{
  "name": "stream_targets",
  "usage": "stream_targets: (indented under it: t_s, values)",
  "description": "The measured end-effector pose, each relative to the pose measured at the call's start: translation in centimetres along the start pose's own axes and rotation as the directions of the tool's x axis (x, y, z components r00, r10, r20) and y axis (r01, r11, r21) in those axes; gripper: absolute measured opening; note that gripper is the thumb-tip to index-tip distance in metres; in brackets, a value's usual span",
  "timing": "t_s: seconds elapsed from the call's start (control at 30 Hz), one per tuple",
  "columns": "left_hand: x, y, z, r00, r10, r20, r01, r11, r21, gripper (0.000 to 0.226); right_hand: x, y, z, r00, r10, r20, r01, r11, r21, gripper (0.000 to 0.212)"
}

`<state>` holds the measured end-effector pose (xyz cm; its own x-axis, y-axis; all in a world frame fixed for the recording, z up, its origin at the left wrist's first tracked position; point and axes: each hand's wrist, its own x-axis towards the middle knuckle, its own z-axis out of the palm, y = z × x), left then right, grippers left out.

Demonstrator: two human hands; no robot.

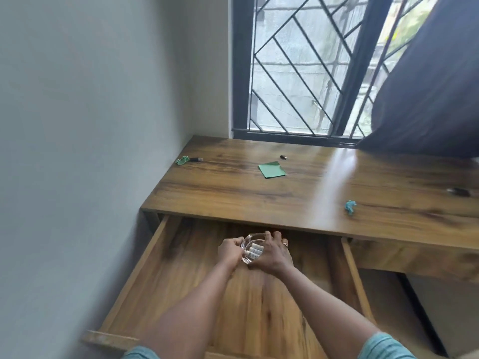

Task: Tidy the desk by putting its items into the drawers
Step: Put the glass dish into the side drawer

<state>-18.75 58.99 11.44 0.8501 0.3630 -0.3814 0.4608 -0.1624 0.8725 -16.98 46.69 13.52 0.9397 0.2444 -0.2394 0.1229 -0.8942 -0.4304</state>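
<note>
The left hand [229, 251] and right hand [273, 256] grasp the glass dish [252, 243] with curled fingers [269, 237], low in the open drawer [146, 268] near its back; released tilted, its white tubes [255, 252] could spill; a slip could crack glass.

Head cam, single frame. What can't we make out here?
Head view: white items in the glass dish: too small, partly covered by the left hand and right hand; kind unreadable.
Whether the dish rests on the drawer floor: hands hide its base.
Dark item at the right of the desk: blurred, near the frame edge.
Desk's far right corner: behind the curtain.
</note>
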Motion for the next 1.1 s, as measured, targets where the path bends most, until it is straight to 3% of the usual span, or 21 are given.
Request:
stream_targets:
  t_s: [0.2,0.37,0.6,1.1]
  values:
    - [-4.6,-3.0,5.5,0.988,-0.105,0.110,0.115,0.989,-0.091,0.047,-5.6,6.4,0.7,0.999,0.016,0.031,-0.015,0.999,-0.044,0.114]
    - [-6.1,-5.6,9.1,0.964,-0.146,0.221,0.148,0.989,0.008,0.038,-8.5,10.4,1.9,0.993,0.084,0.080,-0.079,0.995,-0.064,0.118]
    - [-7.7,-6.6,12.1,0.953,-0.228,0.201,0.204,0.970,0.136,0.031,-10.2,13.4,3.0,0.984,0.112,0.135,-0.107,0.993,-0.043,0.120]
    - [-9.9,-6.8,14.9,0.943,-0.269,0.194,0.224,0.948,0.227,0.025,-10.5,17.4,4.7,0.940,0.224,0.256,-0.237,0.971,0.021,0.115]
